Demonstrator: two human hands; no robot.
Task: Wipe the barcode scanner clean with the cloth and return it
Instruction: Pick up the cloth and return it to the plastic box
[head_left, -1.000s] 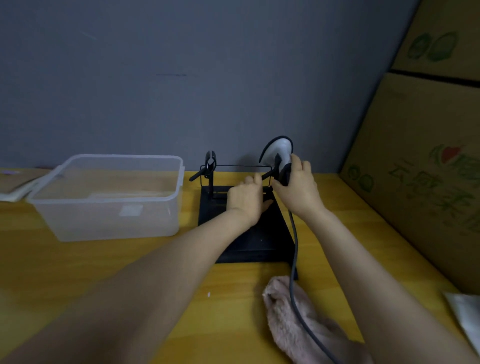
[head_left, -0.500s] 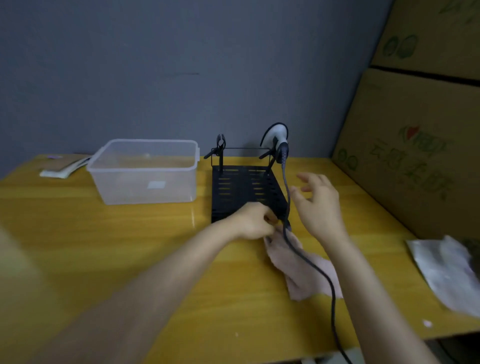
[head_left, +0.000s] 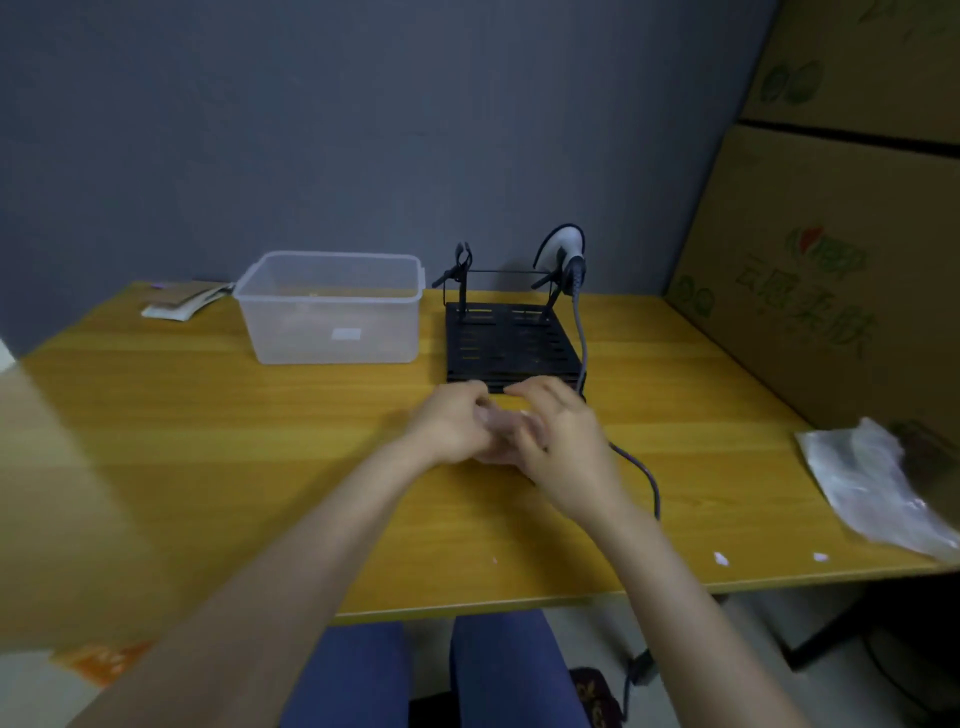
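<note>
The white and black barcode scanner rests upright in the right cradle of the black metal stand at the back of the yellow table. Its grey cable runs down the stand's right side and past my right wrist. In front of the stand, my left hand and my right hand meet around the pink cloth. The cloth is bunched between them, blurred and mostly hidden. Both hands are well short of the scanner.
A clear plastic box stands left of the stand, with papers behind it. Large cardboard boxes wall off the right side. A crumpled plastic bag lies at the right edge. The table's front edge is near my knees.
My hands let go of the scanner, leaving it on the stand, and drew back toward me. The left hand took the cloth, then both closed on it and slid it left.
</note>
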